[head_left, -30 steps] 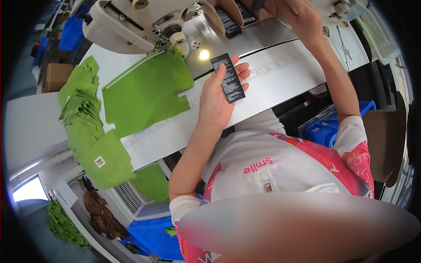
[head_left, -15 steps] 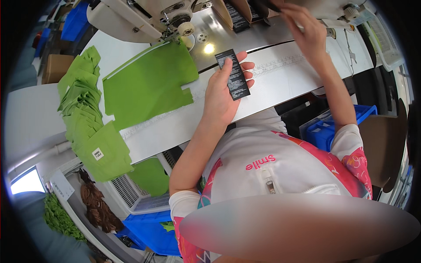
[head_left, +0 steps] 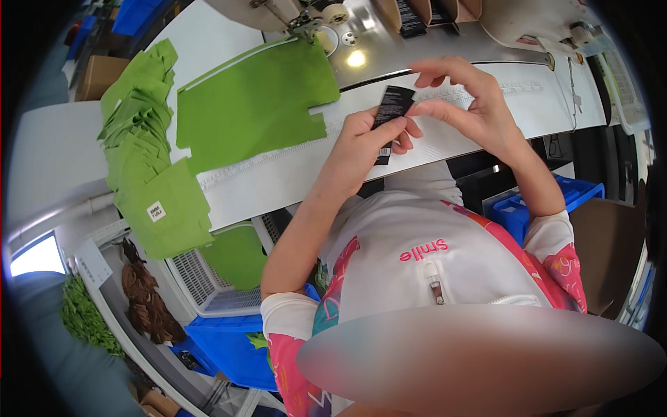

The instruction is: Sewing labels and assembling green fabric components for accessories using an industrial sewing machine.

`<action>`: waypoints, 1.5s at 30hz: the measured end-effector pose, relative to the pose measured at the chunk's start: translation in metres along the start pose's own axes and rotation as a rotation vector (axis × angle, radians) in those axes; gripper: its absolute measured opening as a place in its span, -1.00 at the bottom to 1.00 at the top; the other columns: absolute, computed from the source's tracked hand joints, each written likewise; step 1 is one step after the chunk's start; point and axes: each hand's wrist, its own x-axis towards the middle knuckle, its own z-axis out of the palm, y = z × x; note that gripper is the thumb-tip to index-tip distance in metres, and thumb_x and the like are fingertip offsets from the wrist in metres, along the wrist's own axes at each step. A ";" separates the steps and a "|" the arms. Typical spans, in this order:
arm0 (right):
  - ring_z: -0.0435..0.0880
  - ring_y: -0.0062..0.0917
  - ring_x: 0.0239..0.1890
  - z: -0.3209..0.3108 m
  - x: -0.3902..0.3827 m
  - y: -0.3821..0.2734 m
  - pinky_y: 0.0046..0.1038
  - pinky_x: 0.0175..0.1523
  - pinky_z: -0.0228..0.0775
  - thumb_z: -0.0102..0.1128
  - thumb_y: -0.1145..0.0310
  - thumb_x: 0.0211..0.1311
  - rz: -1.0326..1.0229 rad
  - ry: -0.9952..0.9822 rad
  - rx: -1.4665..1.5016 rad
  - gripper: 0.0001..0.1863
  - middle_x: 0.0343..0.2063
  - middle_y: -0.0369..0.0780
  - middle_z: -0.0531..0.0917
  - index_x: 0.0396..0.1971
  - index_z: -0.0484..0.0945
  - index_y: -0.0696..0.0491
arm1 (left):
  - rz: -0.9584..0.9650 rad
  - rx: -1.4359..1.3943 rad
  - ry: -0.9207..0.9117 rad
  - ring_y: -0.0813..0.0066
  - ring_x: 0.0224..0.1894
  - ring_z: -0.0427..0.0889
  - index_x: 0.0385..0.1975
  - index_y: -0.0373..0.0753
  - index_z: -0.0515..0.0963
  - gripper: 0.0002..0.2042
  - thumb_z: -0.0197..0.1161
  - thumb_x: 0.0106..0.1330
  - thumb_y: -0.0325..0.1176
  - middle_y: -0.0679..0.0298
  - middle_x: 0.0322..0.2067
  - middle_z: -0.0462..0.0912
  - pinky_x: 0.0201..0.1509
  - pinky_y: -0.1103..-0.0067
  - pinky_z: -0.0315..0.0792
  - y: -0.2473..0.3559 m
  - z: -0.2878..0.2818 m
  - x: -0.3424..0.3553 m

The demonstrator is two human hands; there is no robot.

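Note:
My left hand [head_left: 354, 154] is closed on black printed fabric labels [head_left: 393, 104], pinched under the thumb above the table's front edge. At the top the labels look slightly fanned, but how many there are I cannot tell. Close on their right is my right hand [head_left: 483, 115], thumb and fingers spread, the thumb tip at the labels' edge. Nothing shows between its fingers. To the left, a flat green fabric panel [head_left: 253, 104] lies with its far edge by the sewing machine's needle area [head_left: 302, 28]. A white strip runs along that edge.
Overlapping green fabric pieces [head_left: 163, 215] hang over the table's left end, one bearing a white label. A divided cardboard holder [head_left: 469, 10] with black labels stands at the back. A ruler strip [head_left: 260, 156] runs along the table. Below are a white basket [head_left: 198, 278] and blue bins [head_left: 233, 351].
My right hand has come from the label holder down to the labels in my left hand. The left hand has turned, tilting the labels to the right. The view has shifted slightly.

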 end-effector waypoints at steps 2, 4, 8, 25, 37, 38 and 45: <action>0.55 -0.32 -0.38 0.003 0.004 0.002 -0.41 -0.28 0.37 0.29 0.46 -0.02 0.099 -0.127 0.105 -0.84 -0.40 -0.22 0.60 -0.39 0.58 0.13 | -0.032 0.147 -0.021 0.60 -0.35 0.56 -0.28 -0.38 0.57 -0.83 0.11 0.29 -0.43 0.28 -0.40 0.63 -0.24 0.66 0.44 0.007 -0.005 -0.007; 0.55 -0.31 -0.37 0.007 0.004 0.005 -0.39 -0.27 0.38 0.27 0.48 0.00 0.078 -0.363 0.095 -0.86 -0.44 -0.20 0.59 -0.39 0.58 0.14 | 0.027 0.489 0.009 0.60 -0.37 0.55 -0.27 -0.40 0.58 -0.81 0.12 0.28 -0.41 0.29 -0.41 0.63 -0.23 0.68 0.42 0.013 -0.006 -0.016; 0.54 -0.35 -0.36 0.015 -0.010 0.017 -0.39 -0.24 0.36 0.27 0.47 0.00 0.037 -0.252 0.068 -0.89 -0.51 -0.21 0.57 -0.42 0.60 0.12 | 0.125 0.737 0.211 0.60 -0.39 0.54 -0.27 -0.38 0.60 -0.82 0.18 0.23 -0.42 0.29 -0.42 0.62 -0.23 0.69 0.40 0.015 -0.023 -0.039; 0.53 -0.39 -0.45 0.024 -0.019 0.025 -0.42 -0.19 0.29 0.25 0.41 0.03 0.105 -0.228 -0.081 -0.87 -0.54 -0.23 0.59 -0.39 0.62 0.08 | 0.406 0.961 0.401 0.63 -0.54 0.36 -0.34 -0.36 0.62 -0.82 0.37 0.05 -0.46 0.33 -0.59 0.47 -0.43 0.68 0.26 0.000 -0.032 -0.029; 0.54 -0.41 -0.46 0.024 -0.023 0.032 -0.45 -0.19 0.29 0.23 0.43 0.07 0.034 -0.189 -0.093 -0.90 -0.54 -0.24 0.59 -0.39 0.62 0.09 | 0.303 1.016 0.390 0.48 -0.50 0.49 -0.39 -0.26 0.64 -0.85 0.37 0.02 -0.43 0.26 -0.54 0.53 -0.40 0.59 0.36 0.007 -0.030 -0.027; 0.54 -0.40 -0.46 0.024 -0.023 0.033 -0.44 -0.19 0.29 0.23 0.43 0.07 0.035 -0.191 -0.094 -0.89 -0.55 -0.23 0.59 -0.39 0.62 0.09 | 0.303 1.017 0.389 0.48 -0.50 0.49 -0.39 -0.26 0.64 -0.85 0.37 0.02 -0.43 0.26 -0.54 0.53 -0.40 0.59 0.36 0.006 -0.030 -0.026; 0.52 -0.35 -0.47 0.027 -0.021 0.028 -0.42 -0.18 0.29 0.22 0.43 0.08 0.044 -0.201 -0.068 -0.91 -0.56 -0.22 0.58 -0.41 0.62 0.10 | 0.755 1.420 0.395 0.41 -0.27 0.49 -0.39 -0.21 0.63 -0.81 0.41 -0.03 -0.38 0.31 -0.31 0.56 -0.16 0.52 0.36 0.004 -0.018 -0.013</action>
